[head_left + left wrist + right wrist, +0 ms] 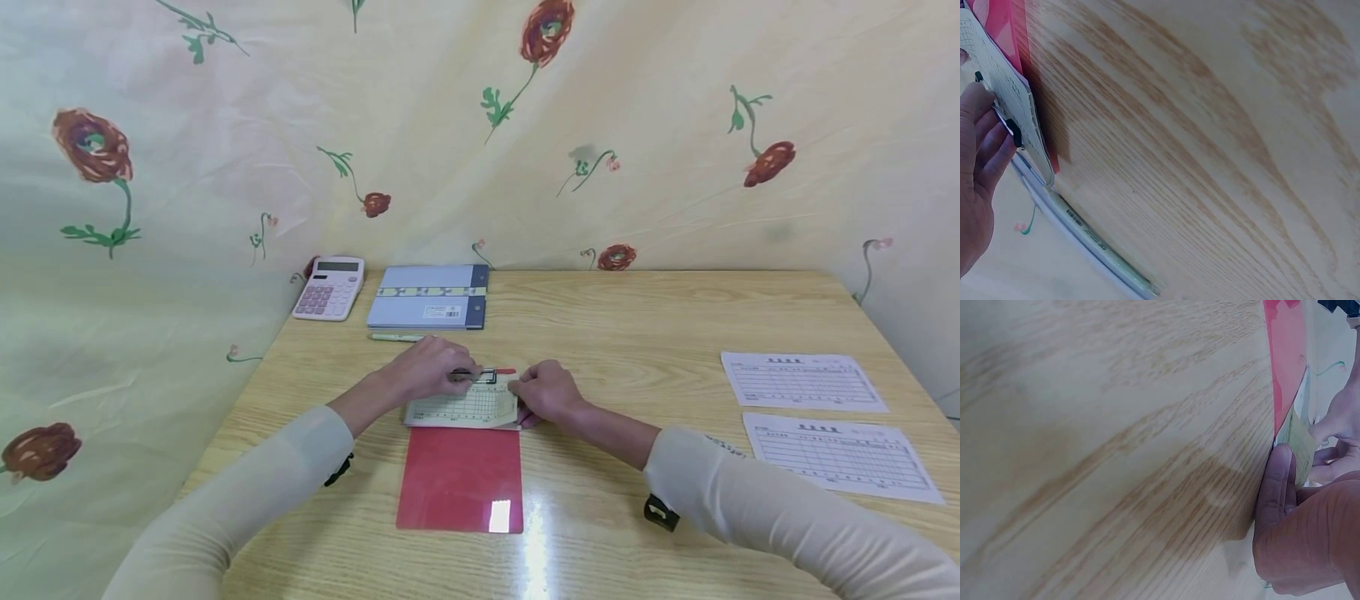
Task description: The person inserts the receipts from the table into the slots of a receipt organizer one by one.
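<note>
A red clipboard (459, 483) lies on the table with a small stack of printed forms (461, 406) across its upper half. My left hand (437, 367) grips the dark clip (487, 377) at the top of the board; in the left wrist view the clip's black end (1015, 132) shows by the fingers. At the right edge of the forms, my right hand (551, 392) pinches the paper between thumb and fingers. The right wrist view shows a yellowish sheet (1300, 440) bent up beside that hand (1297, 519).
A calculator (330, 289) and a blue notebook (423, 308) stand at the back left. A pale green pen (393, 337) lies in front of the notebook, close to the left hand. Two loose forms (804, 382) (840, 456) lie at the table's right side. A flowered cloth (675, 208) hangs behind.
</note>
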`<state>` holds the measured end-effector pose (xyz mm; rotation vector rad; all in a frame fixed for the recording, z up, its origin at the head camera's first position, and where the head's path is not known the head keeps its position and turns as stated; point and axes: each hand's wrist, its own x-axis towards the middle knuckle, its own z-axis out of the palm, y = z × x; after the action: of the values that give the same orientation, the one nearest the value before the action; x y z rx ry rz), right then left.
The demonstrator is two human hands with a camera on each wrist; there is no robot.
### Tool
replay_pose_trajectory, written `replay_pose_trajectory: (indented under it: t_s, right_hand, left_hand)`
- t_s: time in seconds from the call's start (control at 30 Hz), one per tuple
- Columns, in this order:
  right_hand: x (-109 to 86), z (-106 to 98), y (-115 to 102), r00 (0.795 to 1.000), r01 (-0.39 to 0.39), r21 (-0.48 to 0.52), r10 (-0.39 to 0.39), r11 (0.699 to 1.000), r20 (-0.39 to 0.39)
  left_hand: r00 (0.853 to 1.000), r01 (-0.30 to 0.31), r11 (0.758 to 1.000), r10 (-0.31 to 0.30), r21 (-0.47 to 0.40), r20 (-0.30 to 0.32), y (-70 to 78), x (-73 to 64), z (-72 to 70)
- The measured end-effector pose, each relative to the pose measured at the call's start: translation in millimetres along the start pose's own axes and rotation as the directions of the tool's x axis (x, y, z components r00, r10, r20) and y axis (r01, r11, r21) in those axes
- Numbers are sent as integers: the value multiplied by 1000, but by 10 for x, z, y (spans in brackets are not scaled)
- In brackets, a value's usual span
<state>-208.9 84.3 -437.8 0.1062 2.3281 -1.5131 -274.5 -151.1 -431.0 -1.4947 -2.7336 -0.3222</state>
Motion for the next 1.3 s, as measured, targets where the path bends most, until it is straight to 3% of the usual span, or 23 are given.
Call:
replay_pose_trajectory:
  t_s: [0.33,0.53,0.73,0.9,1.07,1.3]
  right_hand:
    - [-17,-7,-7,1000,28,-3,-28,1000,1]
    - [5,-64,0,998,39,0,-39,999,55]
    - [29,-209,44,991,123,-12,-122,992,52]
    - [41,-361,88,981,187,-79,-183,979,57]
    - [34,-515,134,960,276,-149,-265,950,86]
    - [-4,-738,224,910,414,-221,-394,883,128]
  left_hand:
    - [1000,18,1000,-18,14,-9,-11,-12,41]
    - [1000,23,1000,-23,8,-11,-20,-14,48]
    - [1000,30,1000,-30,-6,-8,-13,-13,35]
    - [999,37,999,-37,-19,-5,-4,-20,29]
    - [999,40,999,-40,-36,-8,0,-20,27]
    - [999,40,999,-41,-35,-9,-4,-17,32]
